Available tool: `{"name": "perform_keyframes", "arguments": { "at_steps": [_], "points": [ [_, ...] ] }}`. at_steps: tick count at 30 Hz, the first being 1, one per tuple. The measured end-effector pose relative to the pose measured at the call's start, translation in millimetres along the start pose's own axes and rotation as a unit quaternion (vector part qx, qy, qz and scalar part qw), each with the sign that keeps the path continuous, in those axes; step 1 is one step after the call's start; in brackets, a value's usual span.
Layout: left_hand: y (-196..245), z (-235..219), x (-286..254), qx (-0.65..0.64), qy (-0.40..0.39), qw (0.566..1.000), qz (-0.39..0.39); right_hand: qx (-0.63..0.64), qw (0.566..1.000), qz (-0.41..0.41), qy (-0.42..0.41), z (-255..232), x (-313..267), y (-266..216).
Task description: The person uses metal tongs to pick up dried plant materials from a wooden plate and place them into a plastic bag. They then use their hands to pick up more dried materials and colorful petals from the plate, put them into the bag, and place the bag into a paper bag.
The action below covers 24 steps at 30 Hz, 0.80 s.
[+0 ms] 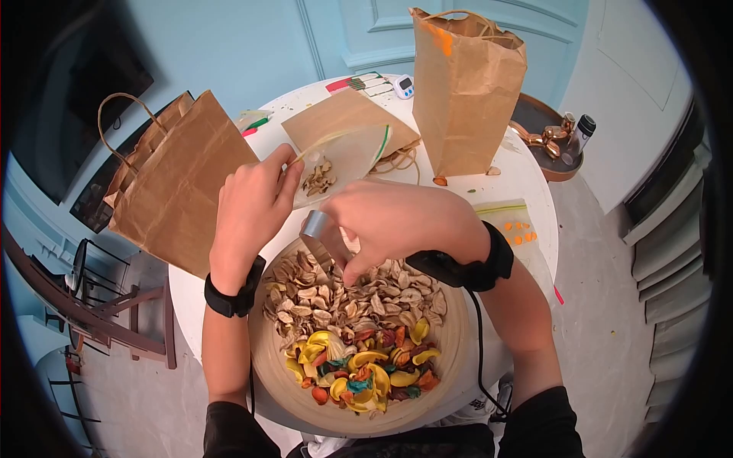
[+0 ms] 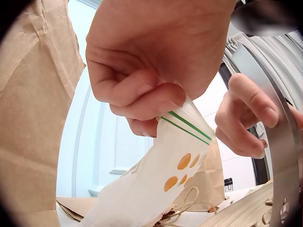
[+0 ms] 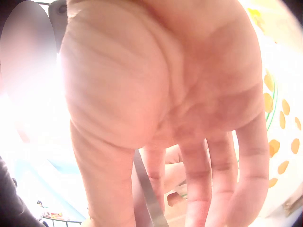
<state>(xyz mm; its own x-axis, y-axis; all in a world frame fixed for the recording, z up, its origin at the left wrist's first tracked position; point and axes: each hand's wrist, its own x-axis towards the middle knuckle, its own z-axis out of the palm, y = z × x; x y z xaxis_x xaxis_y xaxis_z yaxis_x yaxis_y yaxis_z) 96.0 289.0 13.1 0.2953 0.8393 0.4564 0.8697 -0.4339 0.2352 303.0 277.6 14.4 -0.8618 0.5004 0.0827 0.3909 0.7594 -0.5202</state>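
Nearest you, a wide, round, pale wooden bowl [image 1: 456, 347] holds curled yellow, orange, red and teal dried petals [image 1: 366, 374] along its near side, with beige, shell-shaped dried pieces [image 1: 389, 298] filling its far side. Above those beige pieces, your right hand [image 1: 397, 225] grips a bent strip of silver metal [image 1: 315, 224] between thumb and fingers. Just past it, your left hand [image 1: 256, 202] pinches the edge of a translucent plastic bag with a green zip line [image 1: 351, 156]; this bag sits beyond the bowl's far rim, with a small heap of beige pieces inside. To your right, a clear pouch with orange spots [image 1: 518, 229] lies on the round white desk [image 1: 534, 179]. Farther back, a tilted brown paper bag with a twisted handle [image 1: 179, 183] stands at your left, a tall brown paper bag [image 1: 466, 99] stands upright at your right, and between them lies a flat brown paper bag [image 1: 343, 122]. Beyond that sits a small white timer [image 1: 404, 86].
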Motion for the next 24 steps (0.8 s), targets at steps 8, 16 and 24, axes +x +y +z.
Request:
{"name": "perform_keyframes", "arguments": {
  "at_steps": [8,16,24],
  "points": [
    [0,0,0,-0.002,-0.002,1.000,0.001,0.073,0.997,-0.039,0.010,6,5,3],
    [-1,0,0,-0.001,-0.003,1.000,0.001,0.053,0.998,-0.039,0.022,3,7,0],
    [3,-3,0,-0.003,-0.010,1.000,-0.002,0.089,0.995,-0.032,0.045,-11,-5,2]
  ]
}}
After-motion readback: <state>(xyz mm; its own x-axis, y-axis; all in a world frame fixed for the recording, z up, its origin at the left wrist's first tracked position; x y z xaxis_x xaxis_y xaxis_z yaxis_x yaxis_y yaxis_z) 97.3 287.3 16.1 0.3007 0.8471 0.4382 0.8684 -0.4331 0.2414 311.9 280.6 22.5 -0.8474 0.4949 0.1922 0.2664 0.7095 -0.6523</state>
